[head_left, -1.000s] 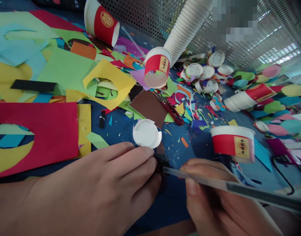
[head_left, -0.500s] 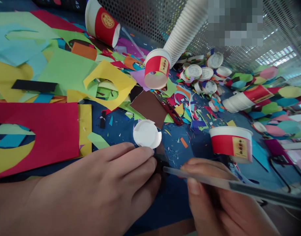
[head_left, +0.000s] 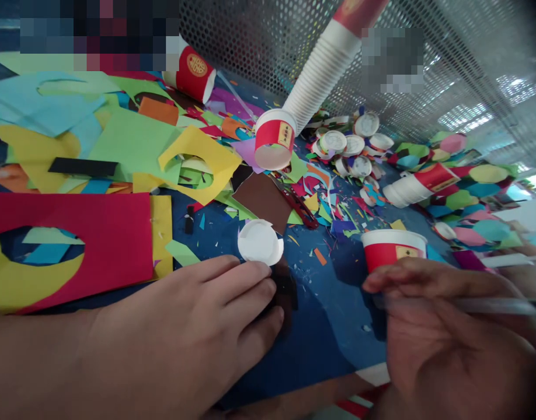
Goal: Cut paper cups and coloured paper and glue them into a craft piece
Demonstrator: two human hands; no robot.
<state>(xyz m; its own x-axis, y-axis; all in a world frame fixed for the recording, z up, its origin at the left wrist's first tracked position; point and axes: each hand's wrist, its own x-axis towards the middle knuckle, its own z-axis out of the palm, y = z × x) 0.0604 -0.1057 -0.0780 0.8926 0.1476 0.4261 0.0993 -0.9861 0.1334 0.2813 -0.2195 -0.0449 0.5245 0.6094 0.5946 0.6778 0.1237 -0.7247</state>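
A white round [head_left: 260,240] is sitting against the left hand [head_left: 198,326] — I can't tell if fingers are pinching its edge. Bare blue table [head_left: 314,341] is spreading between the hands — the right hand [head_left: 452,326] is holding a clear stick [head_left: 496,305] near a red cup [head_left: 379,249].

Premises present as a craft workspace, type of building undetermined. Evidence: cut coloured paper sheets [head_left: 119,245], paper scraps [head_left: 342,226] and a cup stack [head_left: 320,70] occupy a blue bench [head_left: 312,332], backed by a perforated panel [head_left: 259,46].
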